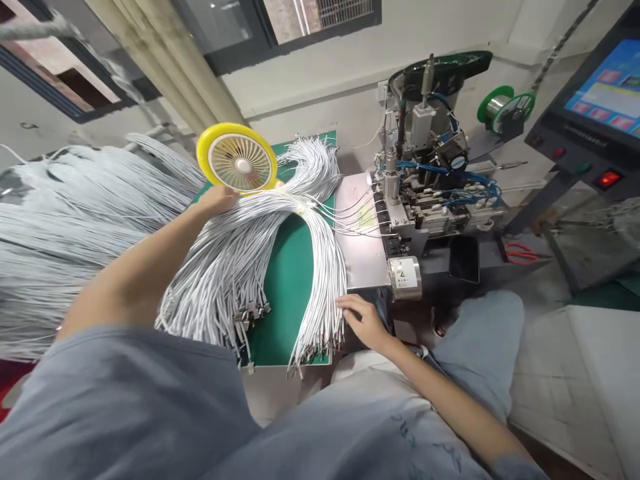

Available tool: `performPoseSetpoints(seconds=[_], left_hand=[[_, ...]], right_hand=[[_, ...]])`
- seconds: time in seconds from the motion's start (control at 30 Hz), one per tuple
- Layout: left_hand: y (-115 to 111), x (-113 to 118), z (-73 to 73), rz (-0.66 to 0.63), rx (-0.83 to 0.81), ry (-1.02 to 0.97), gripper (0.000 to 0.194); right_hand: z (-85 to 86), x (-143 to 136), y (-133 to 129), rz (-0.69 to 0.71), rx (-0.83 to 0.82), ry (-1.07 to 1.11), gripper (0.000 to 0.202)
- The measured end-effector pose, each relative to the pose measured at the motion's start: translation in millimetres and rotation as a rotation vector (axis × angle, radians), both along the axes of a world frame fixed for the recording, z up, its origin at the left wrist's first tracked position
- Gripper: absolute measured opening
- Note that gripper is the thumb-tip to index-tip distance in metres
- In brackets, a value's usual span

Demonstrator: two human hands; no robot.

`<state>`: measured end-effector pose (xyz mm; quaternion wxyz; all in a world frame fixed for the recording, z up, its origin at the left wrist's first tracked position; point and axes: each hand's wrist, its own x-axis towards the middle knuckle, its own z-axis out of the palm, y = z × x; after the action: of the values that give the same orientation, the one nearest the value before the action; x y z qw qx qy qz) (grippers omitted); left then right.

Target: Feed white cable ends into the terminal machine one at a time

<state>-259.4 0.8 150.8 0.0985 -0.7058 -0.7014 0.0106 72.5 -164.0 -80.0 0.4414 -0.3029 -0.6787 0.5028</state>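
My left hand (220, 201) is at the lower rim of a round yellow fan (242, 164), over the upper part of the white cables. Its fingers are curled and partly hidden, so what they grip cannot be made out. A thick bundle of white cables (320, 267) curves down over the green mat (287, 280), its bare-looking ends toward me. The outstretched fingers of my right hand (367, 325) touch this bundle's right edge. Left of it spreads another bundle (225, 267), with metal connectors (251, 312) at its ends.
Several single cables run right into a machine (415, 193) with blue tubes. A large pile of white cables (75, 233) fills the left side. Beyond the machine are a wire spool (505, 110) and a control screen (610, 93). A phone (464, 259) and red-handled pliers (520, 253) lie at right.
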Motion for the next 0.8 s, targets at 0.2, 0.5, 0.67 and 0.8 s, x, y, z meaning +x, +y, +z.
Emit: performPoseSetpoints(seconds=[0.2, 0.5, 0.67, 0.8], left_hand=[[16.6, 45.0, -26.1, -0.072, 0.165, -0.088, 0.031], [15.5, 210.7, -47.0, -0.664, 0.047, -0.387, 0.034], [-9.7, 284.5, -86.9, -1.196, -0.088, -0.541, 0.033], [-14.3, 296.5, -121.2, -1.132, -0.177, -0.692, 0.034]], right_hand=[[-13.4, -3.8, 24.9, -0.155, -0.429, -0.175, 0.027], [10.0, 6.9, 26.7, 0.02, -0.647, -0.202, 0.008], [38.7, 62.2, 44.8, -0.165, -0.355, -0.37, 0.017], [50.7, 106.1, 83.1, -0.394, -0.327, -0.214, 0.017]])
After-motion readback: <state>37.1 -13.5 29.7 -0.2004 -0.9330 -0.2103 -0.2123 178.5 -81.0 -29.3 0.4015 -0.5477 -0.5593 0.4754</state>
